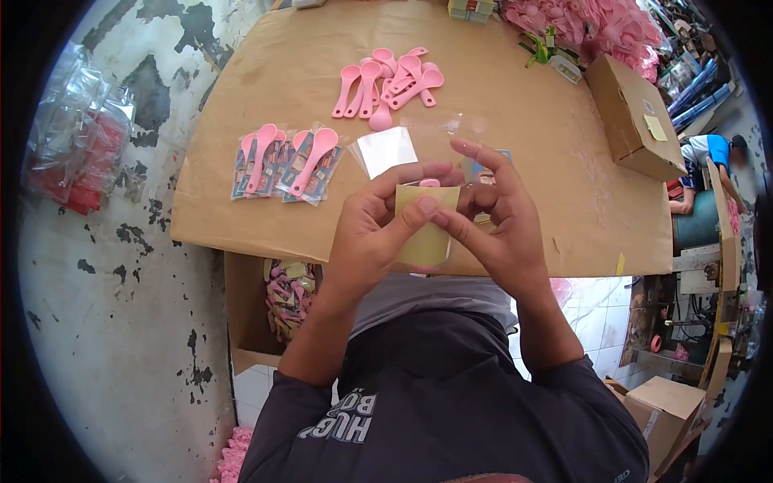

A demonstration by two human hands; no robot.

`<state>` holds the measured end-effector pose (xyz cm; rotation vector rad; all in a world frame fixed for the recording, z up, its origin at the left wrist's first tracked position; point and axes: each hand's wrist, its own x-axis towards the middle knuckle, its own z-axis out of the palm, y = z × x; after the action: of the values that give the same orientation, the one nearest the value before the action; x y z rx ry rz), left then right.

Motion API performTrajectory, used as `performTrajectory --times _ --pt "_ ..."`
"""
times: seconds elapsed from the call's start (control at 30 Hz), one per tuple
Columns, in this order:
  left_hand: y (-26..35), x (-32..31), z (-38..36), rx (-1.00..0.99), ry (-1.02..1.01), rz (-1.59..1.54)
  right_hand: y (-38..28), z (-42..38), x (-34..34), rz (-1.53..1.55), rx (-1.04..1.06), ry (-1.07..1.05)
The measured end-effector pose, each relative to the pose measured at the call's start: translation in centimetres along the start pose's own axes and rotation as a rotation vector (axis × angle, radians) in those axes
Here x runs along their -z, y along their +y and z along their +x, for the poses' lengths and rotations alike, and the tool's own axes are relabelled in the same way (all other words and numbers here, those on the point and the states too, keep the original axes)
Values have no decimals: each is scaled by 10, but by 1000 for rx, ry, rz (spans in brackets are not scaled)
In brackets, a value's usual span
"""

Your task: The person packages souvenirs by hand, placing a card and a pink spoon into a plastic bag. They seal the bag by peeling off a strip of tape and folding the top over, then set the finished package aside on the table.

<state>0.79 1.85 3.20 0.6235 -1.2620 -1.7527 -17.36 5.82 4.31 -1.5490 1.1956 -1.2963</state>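
Between my two hands is a pale yellow-green card (423, 233), with a pink spoon end showing above its top edge. My left hand (386, 217) pinches the card with thumb and fingers. My right hand (499, 221) has its thumb on the card's upper right part and its index finger raised. Just beyond my hands lie white cards (386, 151) and clear plastic sleeves. A printed card (503, 157) is partly hidden behind my right hand. To the left, pink spoons (316, 161) rest on printed cards in clear bags. Farther up lies a pile of loose pink spoons (392, 80).
The brown-covered table (274, 72) holds a cardboard box (632, 117) and a pink heap (580, 28) at the right. An open carton (250, 310) of packed pieces stands below the left edge. Plastic bags (80, 137) hang at the left wall. Another person (708, 153) is far right.
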Motion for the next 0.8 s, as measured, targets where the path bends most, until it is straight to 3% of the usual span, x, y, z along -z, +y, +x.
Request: performTrajectory --times 0.1,0.2,0.27,0.4,0.53,0.67,0.8 --pt "-9 -1 0 3 25 -31 5 -5 -3 128 -35 50" --pt "-11 -11 -2 -24 120 74 7 -3 3 -17 44 293" --pt "-7 -20 -6 -94 153 100 8 6 13 -552 500 412" --pt "-1 -27 -14 -84 104 290 1 15 9 -715 647 409" --pt "-7 -22 -17 -160 29 482 2 18 3 -736 671 488" --pt "-13 -24 -20 -201 115 470 4 20 3 -742 731 483" --pt "-3 -22 -24 -105 4 628 1 20 5 -664 671 465"
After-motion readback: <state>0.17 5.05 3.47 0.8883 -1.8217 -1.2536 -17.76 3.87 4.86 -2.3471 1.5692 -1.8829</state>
